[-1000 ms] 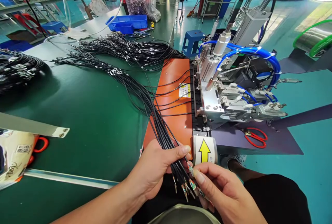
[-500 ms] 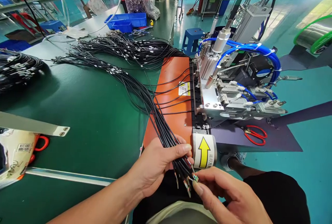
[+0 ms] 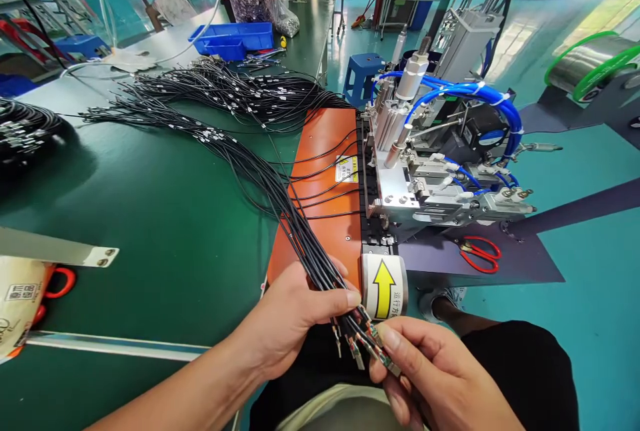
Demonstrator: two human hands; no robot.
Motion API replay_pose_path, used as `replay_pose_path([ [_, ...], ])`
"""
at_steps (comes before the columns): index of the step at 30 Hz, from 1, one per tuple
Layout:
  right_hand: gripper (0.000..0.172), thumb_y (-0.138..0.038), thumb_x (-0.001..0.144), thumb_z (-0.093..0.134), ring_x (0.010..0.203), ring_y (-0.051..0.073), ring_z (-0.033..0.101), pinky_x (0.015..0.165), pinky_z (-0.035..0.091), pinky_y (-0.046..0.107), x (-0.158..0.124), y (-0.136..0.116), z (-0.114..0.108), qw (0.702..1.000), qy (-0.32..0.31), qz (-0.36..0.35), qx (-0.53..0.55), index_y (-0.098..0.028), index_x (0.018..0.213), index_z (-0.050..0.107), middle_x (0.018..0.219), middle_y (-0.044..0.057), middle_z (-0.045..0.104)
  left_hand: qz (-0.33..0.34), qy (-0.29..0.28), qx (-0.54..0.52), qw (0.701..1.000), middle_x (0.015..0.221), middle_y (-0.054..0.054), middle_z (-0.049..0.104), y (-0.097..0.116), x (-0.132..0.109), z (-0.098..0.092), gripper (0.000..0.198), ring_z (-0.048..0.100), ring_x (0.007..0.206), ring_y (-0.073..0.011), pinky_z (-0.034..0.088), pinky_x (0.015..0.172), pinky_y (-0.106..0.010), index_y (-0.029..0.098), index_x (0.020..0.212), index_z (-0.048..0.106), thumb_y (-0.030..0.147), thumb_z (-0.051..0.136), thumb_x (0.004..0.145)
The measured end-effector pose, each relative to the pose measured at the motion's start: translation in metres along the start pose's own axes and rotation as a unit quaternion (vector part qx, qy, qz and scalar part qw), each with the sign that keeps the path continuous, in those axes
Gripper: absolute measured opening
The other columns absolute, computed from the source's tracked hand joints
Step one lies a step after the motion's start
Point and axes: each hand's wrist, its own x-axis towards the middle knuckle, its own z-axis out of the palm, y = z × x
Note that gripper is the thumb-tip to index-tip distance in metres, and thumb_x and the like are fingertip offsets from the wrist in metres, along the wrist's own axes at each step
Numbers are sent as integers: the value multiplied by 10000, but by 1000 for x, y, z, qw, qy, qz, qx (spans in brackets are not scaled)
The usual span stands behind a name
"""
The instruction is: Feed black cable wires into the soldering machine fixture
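A thick bundle of black cables runs from the green table over the orange plate into my left hand. That hand is closed round the bundle close to its ends, thumb on top. Stripped ends with small connectors and bits of green board stick out beyond the thumb. My right hand pinches one or more of these connector ends between thumb and fingers; how many is hidden. Several single cables cross the orange plate into the machine.
Left and behind lie more cable bundles and a coil of cables. Blue bins stand at the back. Red-handled scissors rest on the machine's base. A yellow-arrow label is beside my hands. A wire spool is at right.
My right hand has shifted its grip, and the connector ends are now more spread out, with green boards showing by its thumb. My left hand keeps its hold. The whole view has shifted slightly.
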Motion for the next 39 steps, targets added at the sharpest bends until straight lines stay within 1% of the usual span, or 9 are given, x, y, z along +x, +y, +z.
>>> replay_pose_path([
  [13, 440, -545, 864, 689, 427, 23, 458, 387, 302, 128, 1, 0, 2, 999, -5, 5, 48, -119, 762, 652, 669, 16, 629, -2, 30, 17, 999, 710, 4, 610, 1, -1, 3, 263, 575, 616, -119, 409, 561, -214, 148, 864, 634, 241, 821, 705],
  [22, 440, -544, 807, 752, 539, 75, 529, 474, 438, 177, -15, 8, -14, 999, 26, -1, -20, -173, 1023, 657, 805, 32, 658, -3, 45, -2, 999, 706, -7, 614, 0, 0, 5, 295, 572, 601, -117, 429, 550, -212, 132, 804, 632, 264, 857, 666],
  [26, 441, -456, 828, 750, 850, 203, 658, 760, 574, 306, -15, 4, -11, 978, 70, -139, -136, -231, 1191, 639, 992, 78, 678, -13, 43, -16, 999, 763, -27, 643, 0, -2, 6, 319, 613, 669, -144, 480, 612, -237, 135, 886, 650, 276, 857, 690],
  [28, 556, -404, 784, 793, 1050, 279, 648, 916, 552, 380, -11, 1, -6, 952, 72, -223, -198, -257, 1284, 601, 1169, 111, 666, -23, 29, -21, 999, 834, -51, 669, 0, -3, 8, 324, 642, 748, -172, 508, 683, -266, 141, 943, 652, 300, 838, 731],
  [31, 812, -337, 692, 867, 1184, 331, 608, 988, 530, 426, -1, -4, 6, 938, 39, -274, -207, -271, 1412, 496, 1375, 127, 582, -17, -16, -23, 999, 951, -80, 686, 4, -5, 9, 308, 655, 856, -203, 520, 777, -307, 156, 1042, 648, 364, 748, 838],
  [33, 815, -299, 703, 857, 1159, 306, 632, 973, 542, 405, 6, -7, 14, 948, 38, -268, -167, -268, 1422, 474, 1377, 115, 586, 8, -49, 21, 999, 1004, -83, 688, 12, -9, 6, 314, 647, 918, -212, 515, 824, -315, 175, 1111, 646, 418, 647, 914],
  [35, 653, -285, 779, 791, 993, 250, 699, 881, 578, 360, 12, -10, 19, 961, 45, -242, -123, -258, 1371, 517, 1219, 88, 675, 33, -91, 135, 986, 1029, -71, 691, 27, -15, -2, 321, 634, 966, -217, 503, 862, -310, 198, 1136, 657, 437, 622, 924],
  [37, 484, -290, 852, 715, 779, 191, 709, 753, 589, 312, 15, -14, 20, 970, 46, -219, -95, -250, 1312, 568, 992, 42, 723, 39, -137, 301, 943, 999, -49, 702, 47, -23, -13, 278, 634, 939, -217, 499, 848, -290, 214, 1067, 699, 382, 727, 847],
  [39, 405, -287, 887, 677, 658, 152, 666, 665, 564, 274, 15, -23, 18, 973, 44, -206, -93, -238, 1283, 603, 833, 6, 704, 71, -120, 447, 883, 928, -30, 713, 65, -29, -21, 164, 641, 863, -206, 499, 775, -257, 229, 959, 738, 299, 759, 813],
])
